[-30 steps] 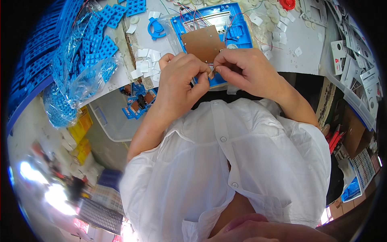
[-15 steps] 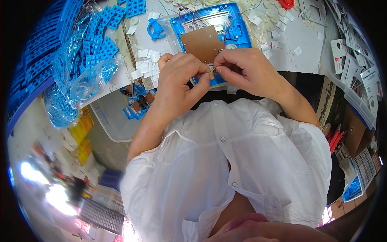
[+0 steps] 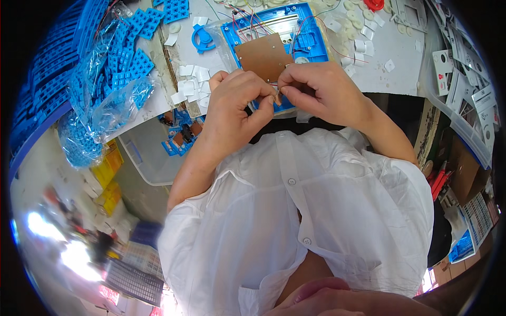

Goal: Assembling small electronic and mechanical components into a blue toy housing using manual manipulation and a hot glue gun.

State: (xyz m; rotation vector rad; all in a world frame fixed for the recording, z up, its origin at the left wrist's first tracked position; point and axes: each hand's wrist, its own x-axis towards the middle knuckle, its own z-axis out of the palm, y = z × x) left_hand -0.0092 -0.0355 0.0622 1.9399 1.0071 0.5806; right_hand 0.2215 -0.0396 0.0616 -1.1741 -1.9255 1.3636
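A blue plastic housing (image 3: 316, 45) lies open at the far middle of the table, with thin red and dark wires in it. Tilted over its near part is a brown circuit board (image 3: 264, 57). At the board's near edge, my left hand (image 3: 240, 102) pinches with thumb and forefinger; what lies in that pinch is too small to make out. My right hand (image 3: 324, 94) meets it fingertip to fingertip, closed on a thin red wire (image 3: 273, 85) that shows only as a short piece. Both hands partly cover the housing's near edge.
Blue keypad-like parts (image 3: 118, 63) and clear bags are heaped at the left. White paper pieces (image 3: 194, 84) and pale discs (image 3: 354, 18) lie about the housing. A blue ring-shaped part (image 3: 203, 38) sits beside it. A clear bin of white panels (image 3: 450, 89) stands right; another bin (image 3: 150, 152) is below left.
Both hands stay at the same spot with fingertips together. The left fingers have shifted very slightly; the board and housing look almost unmoved.
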